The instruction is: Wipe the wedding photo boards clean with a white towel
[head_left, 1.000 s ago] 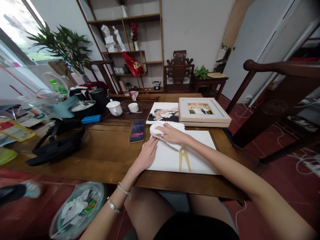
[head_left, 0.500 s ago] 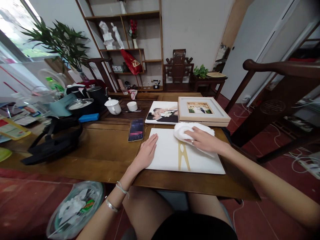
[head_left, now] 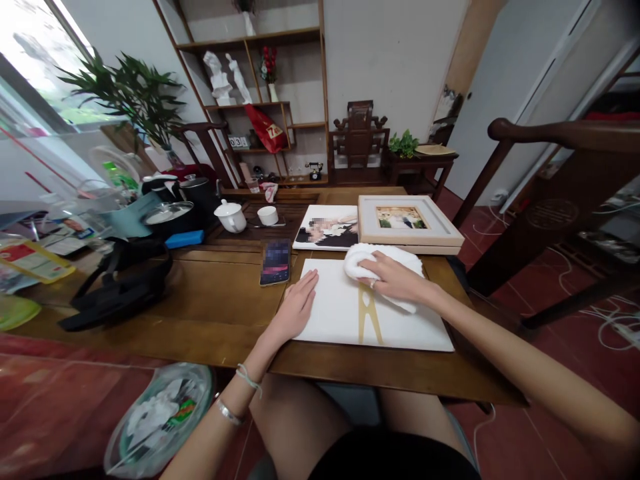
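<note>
A white panel (head_left: 330,313) with a gold A-shaped stand piece (head_left: 369,313) on its face lies flat near the table's front edge. My left hand (head_left: 296,305) rests on its left edge, fingers stretched out and holding nothing. In my right hand (head_left: 393,277) is a bunched white towel (head_left: 360,257), pressed on the panel's upper right part and covering the top of the gold piece. Just behind lie a photo panel (head_left: 325,227) and a framed picture (head_left: 400,217) in a light wood frame. A phone (head_left: 275,262) is left of the panel.
A lidded white teapot (head_left: 230,216), a white cup (head_left: 268,215), a blue block (head_left: 185,239) and a black strapped item (head_left: 120,280) stand on the table's left. Below is a lined waste bin (head_left: 160,420). A wooden chair (head_left: 535,200) is at the right.
My right hand has slid the towel slightly left across the panel. My left hand stays on the panel's left edge. The whole view has shifted a little.
</note>
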Tool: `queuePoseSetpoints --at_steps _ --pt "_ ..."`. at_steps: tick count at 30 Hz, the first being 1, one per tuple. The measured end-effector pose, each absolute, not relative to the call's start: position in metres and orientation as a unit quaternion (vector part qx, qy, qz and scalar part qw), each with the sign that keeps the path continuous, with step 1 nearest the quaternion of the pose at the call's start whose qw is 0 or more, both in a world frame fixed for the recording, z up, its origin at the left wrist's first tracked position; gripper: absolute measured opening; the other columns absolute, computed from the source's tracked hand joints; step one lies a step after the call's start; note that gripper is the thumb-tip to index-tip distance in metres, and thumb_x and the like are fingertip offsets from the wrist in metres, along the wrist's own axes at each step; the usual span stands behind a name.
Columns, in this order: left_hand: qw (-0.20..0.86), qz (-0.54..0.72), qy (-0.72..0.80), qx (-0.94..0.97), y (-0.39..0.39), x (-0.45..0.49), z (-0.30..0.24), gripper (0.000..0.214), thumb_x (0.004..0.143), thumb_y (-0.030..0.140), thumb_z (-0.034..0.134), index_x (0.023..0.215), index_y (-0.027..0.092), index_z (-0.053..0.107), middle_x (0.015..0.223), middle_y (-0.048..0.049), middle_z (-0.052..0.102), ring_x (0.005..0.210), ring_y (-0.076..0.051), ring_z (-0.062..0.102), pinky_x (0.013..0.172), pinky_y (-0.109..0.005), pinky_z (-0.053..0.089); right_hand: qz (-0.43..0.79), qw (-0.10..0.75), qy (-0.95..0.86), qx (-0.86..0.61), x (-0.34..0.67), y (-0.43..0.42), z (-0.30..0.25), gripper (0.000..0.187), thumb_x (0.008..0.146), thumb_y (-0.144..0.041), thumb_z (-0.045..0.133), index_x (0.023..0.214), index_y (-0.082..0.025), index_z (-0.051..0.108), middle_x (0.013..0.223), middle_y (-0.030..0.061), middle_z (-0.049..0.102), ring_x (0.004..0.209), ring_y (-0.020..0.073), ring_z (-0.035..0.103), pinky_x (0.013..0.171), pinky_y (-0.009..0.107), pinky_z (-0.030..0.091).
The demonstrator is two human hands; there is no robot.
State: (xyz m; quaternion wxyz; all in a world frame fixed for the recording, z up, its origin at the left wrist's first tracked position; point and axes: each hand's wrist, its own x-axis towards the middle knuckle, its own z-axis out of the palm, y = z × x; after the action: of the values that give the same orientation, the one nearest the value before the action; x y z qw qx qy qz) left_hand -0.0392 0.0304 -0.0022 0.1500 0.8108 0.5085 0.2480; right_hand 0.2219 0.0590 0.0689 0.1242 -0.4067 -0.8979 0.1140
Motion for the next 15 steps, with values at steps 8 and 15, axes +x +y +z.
queuePoseSetpoints --at_steps 8,15 --pt "0.138 0.269 0.502 0.810 0.033 -0.042 -0.008 0.044 0.096 0.028 0.031 0.136 0.018 0.044 0.145 -0.0111 0.043 0.136 -0.023 0.036 0.112 -0.047 0.028 0.194 0.106 -0.924 -0.312 0.122 0.114 0.092 0.029 0.093 -0.030 0.041 0.112 -0.019 0.059 0.121 0.0086 0.061 0.105 0.0248 0.056 0.089 0.034 0.042" --pt "0.144 0.269 0.497 0.812 0.034 -0.041 -0.007 0.045 0.095 0.029 0.030 0.136 0.016 0.043 0.146 -0.0122 0.041 0.137 -0.023 0.035 0.112 -0.046 0.029 0.191 0.085 -0.908 -0.362 0.148 0.110 0.091 0.033 0.092 -0.032 0.040 0.116 -0.018 0.057 0.117 0.0117 0.063 0.103 0.0293 0.056 0.085 0.039 0.043"
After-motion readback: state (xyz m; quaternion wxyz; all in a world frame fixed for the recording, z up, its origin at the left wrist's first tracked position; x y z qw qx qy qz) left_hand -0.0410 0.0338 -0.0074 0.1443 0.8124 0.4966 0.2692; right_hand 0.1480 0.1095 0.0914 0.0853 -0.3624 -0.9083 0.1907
